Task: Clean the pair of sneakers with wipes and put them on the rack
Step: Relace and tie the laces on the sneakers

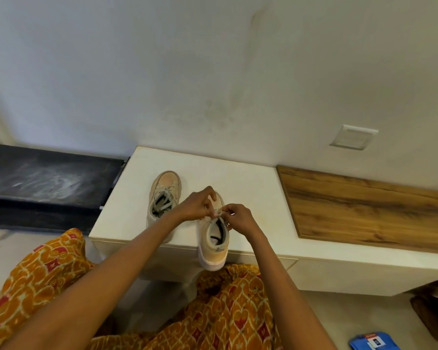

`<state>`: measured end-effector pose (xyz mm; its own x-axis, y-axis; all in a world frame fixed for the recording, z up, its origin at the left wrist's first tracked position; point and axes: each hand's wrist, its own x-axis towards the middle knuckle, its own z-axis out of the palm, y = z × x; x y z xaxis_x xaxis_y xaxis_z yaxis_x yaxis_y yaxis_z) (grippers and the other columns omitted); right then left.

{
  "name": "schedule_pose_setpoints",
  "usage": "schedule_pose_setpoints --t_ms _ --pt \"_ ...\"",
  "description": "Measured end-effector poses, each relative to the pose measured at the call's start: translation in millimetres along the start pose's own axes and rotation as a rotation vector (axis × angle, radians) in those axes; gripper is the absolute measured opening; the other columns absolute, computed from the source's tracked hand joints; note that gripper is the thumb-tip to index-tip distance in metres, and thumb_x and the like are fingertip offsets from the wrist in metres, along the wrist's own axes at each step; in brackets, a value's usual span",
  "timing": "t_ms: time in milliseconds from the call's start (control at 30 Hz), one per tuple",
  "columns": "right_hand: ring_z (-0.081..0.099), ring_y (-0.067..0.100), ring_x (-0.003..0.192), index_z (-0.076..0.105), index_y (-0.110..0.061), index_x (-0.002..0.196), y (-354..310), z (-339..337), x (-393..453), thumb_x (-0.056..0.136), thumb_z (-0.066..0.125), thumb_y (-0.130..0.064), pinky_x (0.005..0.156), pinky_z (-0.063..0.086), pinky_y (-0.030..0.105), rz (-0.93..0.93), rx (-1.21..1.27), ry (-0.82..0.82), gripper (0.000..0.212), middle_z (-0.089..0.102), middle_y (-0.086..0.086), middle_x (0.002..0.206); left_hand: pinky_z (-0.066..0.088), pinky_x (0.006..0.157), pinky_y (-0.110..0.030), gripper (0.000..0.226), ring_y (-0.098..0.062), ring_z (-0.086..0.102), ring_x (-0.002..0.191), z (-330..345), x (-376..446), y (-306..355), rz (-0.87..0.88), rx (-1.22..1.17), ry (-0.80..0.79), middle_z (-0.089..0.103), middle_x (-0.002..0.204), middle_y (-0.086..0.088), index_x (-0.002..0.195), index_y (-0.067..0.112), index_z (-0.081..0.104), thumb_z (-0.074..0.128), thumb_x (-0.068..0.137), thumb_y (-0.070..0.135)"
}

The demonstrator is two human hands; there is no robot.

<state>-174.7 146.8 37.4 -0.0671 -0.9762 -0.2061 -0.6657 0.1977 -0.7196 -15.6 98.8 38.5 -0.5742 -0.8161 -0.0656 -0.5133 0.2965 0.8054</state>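
From the head view, at frame centre my left hand point(200, 204) and right hand point(238, 218) both pinch the laces of the beige canvas sneaker point(214, 238) overhanging the white tabletop point(250, 183); its mate point(163, 195) sits left. I judge lace-tidying; wiping needs the blue pack point(368, 342), lower right. Plain white wall point(213, 72) behind.

beige sneakers point(187, 213), orange patterned dress point(238, 311), white cabinet point(250, 180)

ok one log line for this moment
left hand + right hand: pinching laces | right sneaker: heel overhanging ledge | left sneaker: untouched
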Motion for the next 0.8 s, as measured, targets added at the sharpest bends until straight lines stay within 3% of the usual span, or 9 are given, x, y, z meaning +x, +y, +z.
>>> schedule_pose_setpoints --t_ms 200,267,333,433,567,700,800 --pt "0.062 0.017 0.066 0.068 -0.004 0.098 3 0 0 0.093 0.054 -0.020 0.076 0.055 0.034 0.002 0.029 0.004 0.021 0.069 0.014 0.088 0.043 0.047 -0.010 0.019 -0.004 0.055 0.055 -2 18 6 -0.111 0.156 -0.057 0.062 0.073 0.002 0.100 0.002 0.068 0.066 0.082 0.007" --pt "0.065 0.021 0.072 0.068 -0.004 0.098 6 1 0 0.092 0.054 -0.019 0.079 0.056 0.038 0.002 0.049 0.010 0.021 0.070 0.015 0.091 0.046 0.053 -0.010 0.016 -0.004 0.057 0.058 -3 19 2 -0.065 0.176 -0.062 0.069 0.081 -0.006 0.095 0.004 0.072 0.068 0.080 0.009" --pt "0.066 0.025 0.077 0.067 -0.004 0.097 8 2 0 0.092 0.054 -0.019 0.080 0.055 0.040 0.005 0.073 0.015 0.021 0.070 0.014 0.091 0.046 0.063 -0.013 0.014 -0.002 0.057 0.062 -5 15 -2 0.009 0.177 -0.023 0.070 0.082 -0.002 0.091 0.009 0.074 0.070 0.080 0.015" --pt "0.066 0.026 0.076 0.067 -0.002 0.097 9 2 0 0.092 0.053 -0.017 0.080 0.055 0.041 0.005 0.090 0.021 0.021 0.069 0.015 0.087 0.044 0.064 -0.013 0.013 0.002 0.056 0.061 -1 3 -11 0.061 0.090 0.036 0.066 0.078 0.007 0.091 0.013 0.074 0.069 0.082 0.021" --pt "0.063 0.021 0.071 0.067 -0.001 0.097 6 2 -1 0.093 0.052 -0.017 0.079 0.055 0.040 0.013 0.102 0.013 0.023 0.066 0.012 0.082 0.048 0.068 -0.019 0.014 0.002 0.056 0.064 9 0 -16 0.010 0.065 0.120 0.071 0.089 -0.001 0.089 0.012 0.074 0.071 0.081 0.024" --pt "0.063 0.020 0.072 0.066 -0.004 0.097 7 0 -3 0.092 0.051 -0.016 0.077 0.056 0.038 0.001 0.093 -0.001 0.020 0.066 0.010 0.084 0.048 0.056 -0.015 0.023 -0.004 0.057 0.060 5 10 -4 -0.076 0.072 0.044 0.065 0.080 0.002 0.098 0.008 0.067 0.074 0.078 0.019" --pt "0.065 0.019 0.073 0.067 -0.007 0.095 8 -2 -6 0.090 0.057 -0.021 0.074 0.056 0.035 -0.041 0.095 0.003 0.017 0.068 0.007 0.083 0.047 0.063 -0.016 0.024 -0.007 0.057 0.070 4 16 0 -0.090 0.154 -0.029 0.068 0.091 -0.003 0.102 0.009 0.069 0.071 0.080 0.020"
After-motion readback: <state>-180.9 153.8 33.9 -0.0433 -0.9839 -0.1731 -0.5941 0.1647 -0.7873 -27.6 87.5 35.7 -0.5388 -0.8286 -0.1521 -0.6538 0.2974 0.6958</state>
